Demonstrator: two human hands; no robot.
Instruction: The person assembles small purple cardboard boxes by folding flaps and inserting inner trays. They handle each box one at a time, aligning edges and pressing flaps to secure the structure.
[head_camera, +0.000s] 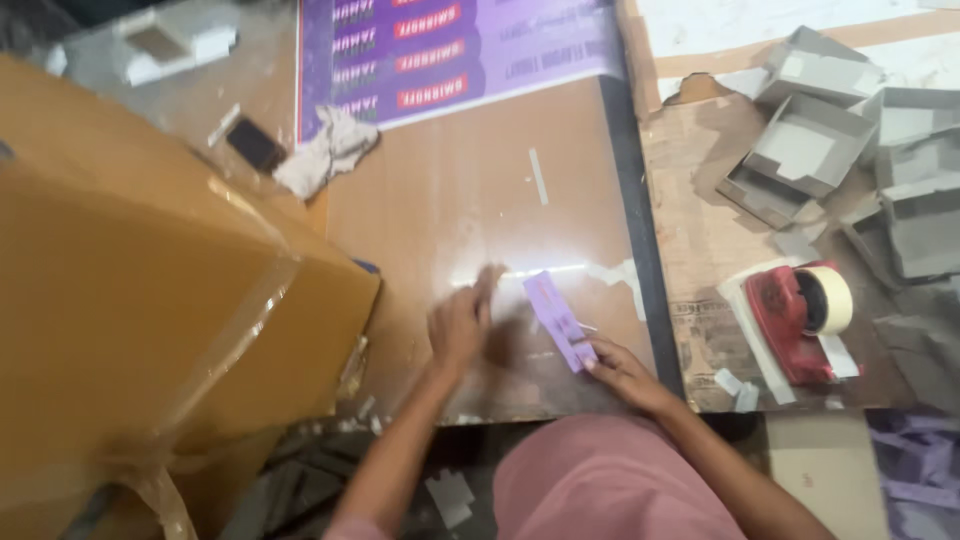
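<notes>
I am holding a small purple printed card strip (558, 320) at its near end with my right hand (622, 372), fingers pinching it lightly while it is lying flat on the brown worktop (450, 200). My left hand (462, 322) is resting just beside it, open and flat with fingers spread, pressing the worktop and holding nothing. I judge the strip is only being laid out: it looks unfolded, with no fold started. Folded grey cardboard boxes (815, 140) are sitting well apart to my right, so some work looks finished. A red tape dispenser (800, 318) is lying near my right hand, a large brown carton (140, 300) is standing at my left, and a purple printed sheet (450, 50) is lying at the far edge.
</notes>
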